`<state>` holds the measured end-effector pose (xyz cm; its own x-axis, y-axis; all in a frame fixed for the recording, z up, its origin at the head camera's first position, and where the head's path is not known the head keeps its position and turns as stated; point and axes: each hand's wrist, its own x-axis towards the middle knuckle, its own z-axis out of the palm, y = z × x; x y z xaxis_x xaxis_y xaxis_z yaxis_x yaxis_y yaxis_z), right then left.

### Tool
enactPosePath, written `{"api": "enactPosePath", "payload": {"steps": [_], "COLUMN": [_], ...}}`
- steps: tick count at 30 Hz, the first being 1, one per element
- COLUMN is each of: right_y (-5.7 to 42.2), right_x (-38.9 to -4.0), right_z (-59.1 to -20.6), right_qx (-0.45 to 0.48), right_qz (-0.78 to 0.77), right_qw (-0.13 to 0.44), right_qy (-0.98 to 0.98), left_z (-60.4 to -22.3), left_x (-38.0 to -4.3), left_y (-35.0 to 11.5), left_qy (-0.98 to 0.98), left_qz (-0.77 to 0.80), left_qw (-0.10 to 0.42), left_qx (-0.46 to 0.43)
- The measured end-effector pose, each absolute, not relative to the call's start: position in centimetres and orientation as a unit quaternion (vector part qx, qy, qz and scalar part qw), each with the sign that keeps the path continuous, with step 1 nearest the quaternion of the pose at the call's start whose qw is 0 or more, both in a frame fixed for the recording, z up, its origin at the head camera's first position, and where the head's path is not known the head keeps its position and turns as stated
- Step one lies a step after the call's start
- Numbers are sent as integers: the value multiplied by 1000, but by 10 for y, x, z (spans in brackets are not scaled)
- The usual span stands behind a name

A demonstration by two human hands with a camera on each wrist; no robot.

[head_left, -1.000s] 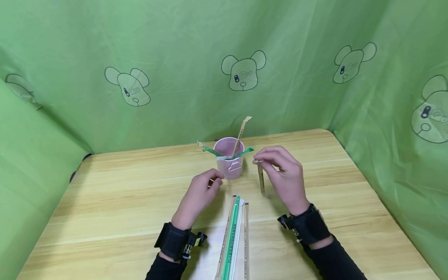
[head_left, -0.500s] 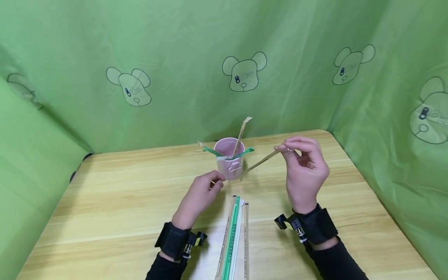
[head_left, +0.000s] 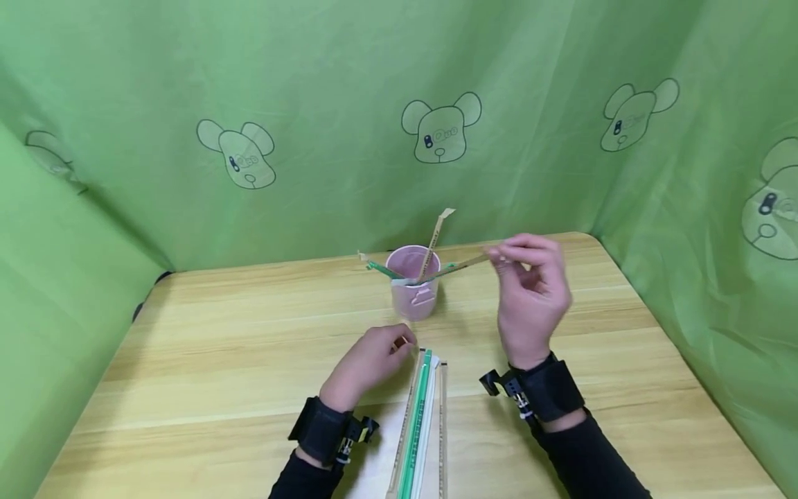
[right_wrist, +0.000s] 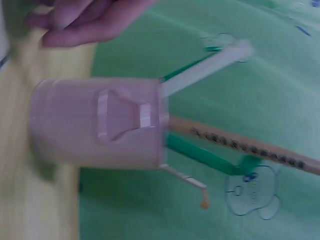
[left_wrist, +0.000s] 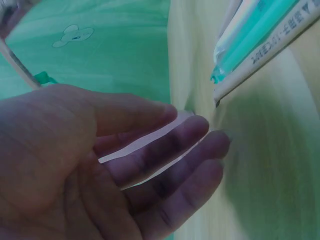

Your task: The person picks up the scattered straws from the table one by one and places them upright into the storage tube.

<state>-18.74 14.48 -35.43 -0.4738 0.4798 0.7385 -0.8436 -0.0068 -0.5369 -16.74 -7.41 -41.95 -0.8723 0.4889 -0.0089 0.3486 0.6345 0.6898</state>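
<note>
A pink cup (head_left: 414, 298) stands on the table with several paper-wrapped straws leaning in it, green, white and brown. My right hand (head_left: 533, 301) pinches one end of a brown wrapped straw (head_left: 464, 265) between thumb and fingertips. That straw slants down to the left, its low end at the cup's rim; whether it is inside, I cannot tell. My left hand (head_left: 370, 360) hovers in front of the cup, fingers loosely bent around nothing. Beside its fingertips lie more wrapped straws: a green straw (head_left: 416, 423), a white straw (head_left: 427, 426) and brown ones.
The wooden table (head_left: 218, 360) is enclosed by a green cloth (head_left: 337, 180) with bear-head drawings, behind and at both sides. Another brown straw (head_left: 434, 239) rises tall from the cup, its top bent over. A brown straw (head_left: 443, 423) lies rightmost on the table.
My right hand first swung right and up, tilting the brown straw from upright to slanting, then brought its low end to the cup's rim. My left hand has drawn back slightly toward the lying straws.
</note>
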Motion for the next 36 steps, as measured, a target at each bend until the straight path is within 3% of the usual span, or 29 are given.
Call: {"api": "enactPosePath", "payload": {"steps": [8, 16, 36], "right_y": [143, 143, 155], "right_x": [-198, -202, -200], "right_z": [-380, -393, -397], "right_qx": [237, 277, 226], "right_qz": [570, 483, 506], "right_qw": [349, 276, 255], "right_qy": [-705, -783, -792], "left_z": [-420, -422, -420], "left_x": [-165, -164, -154], "left_y": [-69, -59, -49], "left_qy": [899, 894, 904], "left_qz": [351, 366, 376], "left_qw": [125, 159, 180], "left_qx": [230, 204, 95]}}
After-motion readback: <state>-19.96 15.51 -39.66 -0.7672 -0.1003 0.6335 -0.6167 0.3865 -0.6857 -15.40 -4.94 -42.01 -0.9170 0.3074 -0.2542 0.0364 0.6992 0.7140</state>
